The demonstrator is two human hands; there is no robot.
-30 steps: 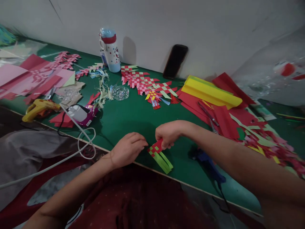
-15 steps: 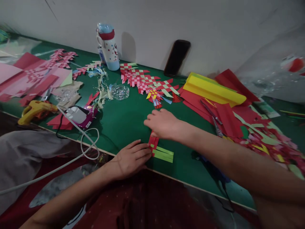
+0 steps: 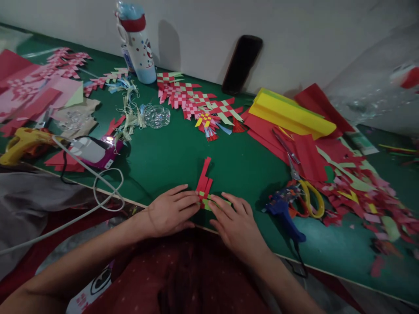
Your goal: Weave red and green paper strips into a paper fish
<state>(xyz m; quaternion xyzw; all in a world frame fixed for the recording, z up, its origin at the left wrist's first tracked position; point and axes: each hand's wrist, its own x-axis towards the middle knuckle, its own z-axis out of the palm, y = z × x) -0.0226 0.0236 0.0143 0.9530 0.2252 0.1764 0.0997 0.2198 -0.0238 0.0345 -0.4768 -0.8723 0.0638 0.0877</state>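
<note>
A small woven piece of red and green paper strips (image 3: 205, 185) lies on the green tabletop close to its front edge. Its red strips point away from me, and the green ones run to the right. Stretched fingers of my left hand (image 3: 172, 210) rest on the left side of the weave. My right hand (image 3: 237, 222) is also open, its fingers spread over the green strips and partly hiding them. Beyond the piece lie finished red, pink and green woven fish shapes (image 3: 186, 98), one with a yellow pattern and tassels.
Right of my hands are a blue glue gun (image 3: 284, 213), yellow-handled scissors (image 3: 312, 200) and paper scraps (image 3: 363, 187). Yellow folded paper (image 3: 291, 115) lies behind. On the left are a power adapter (image 3: 88, 150), a yellow glue gun (image 3: 24, 141) and a bottle (image 3: 139, 48). A phone (image 3: 242, 63) leans against the wall.
My right hand has let go of the red strips and come down toward me onto the green strips. My left hand stays at the weave. The view has shifted slightly.
</note>
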